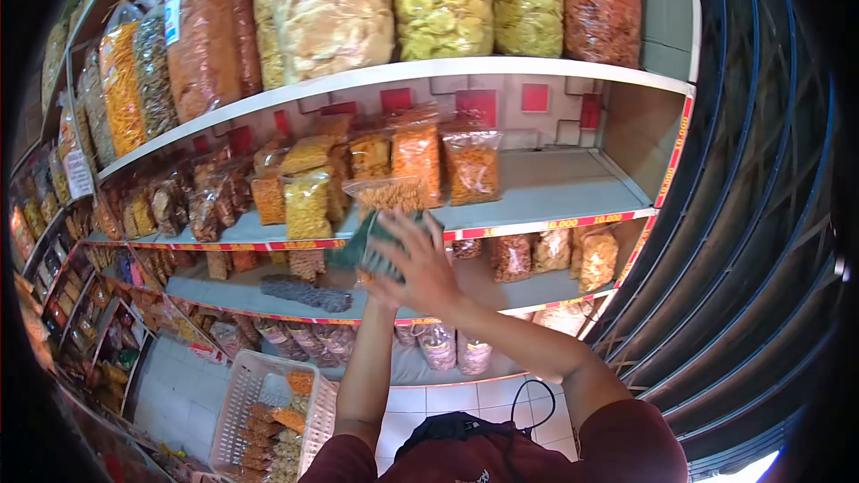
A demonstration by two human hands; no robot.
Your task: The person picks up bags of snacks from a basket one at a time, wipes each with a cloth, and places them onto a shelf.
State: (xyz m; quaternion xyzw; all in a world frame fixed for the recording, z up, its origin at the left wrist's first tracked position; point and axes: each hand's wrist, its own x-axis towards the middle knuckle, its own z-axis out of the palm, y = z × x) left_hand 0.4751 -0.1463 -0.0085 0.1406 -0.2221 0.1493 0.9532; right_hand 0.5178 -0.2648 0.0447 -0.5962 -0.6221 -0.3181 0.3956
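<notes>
In front of the middle shelf, my two hands are close together around a clear packet of orange-brown snacks [390, 191]. My right hand [413, 259] lies over the front of the packet with a dark green cloth [355, 246] under its fingers. Below and behind it, my left hand [383, 292] supports the packet from underneath; most of its fingers are hidden. Just behind the held packet stand an orange snack packet [417, 161] and a yellow snack packet [307, 206].
Large snack bags [443, 4] line the top shelf. On the lower shelf lies a grey fluffy duster [306, 293], with small packets [599, 261] to its right. A white plastic basket [234, 394] holding snack packets stands on the tiled floor. A metal folding gate [716, 215] closes the right side.
</notes>
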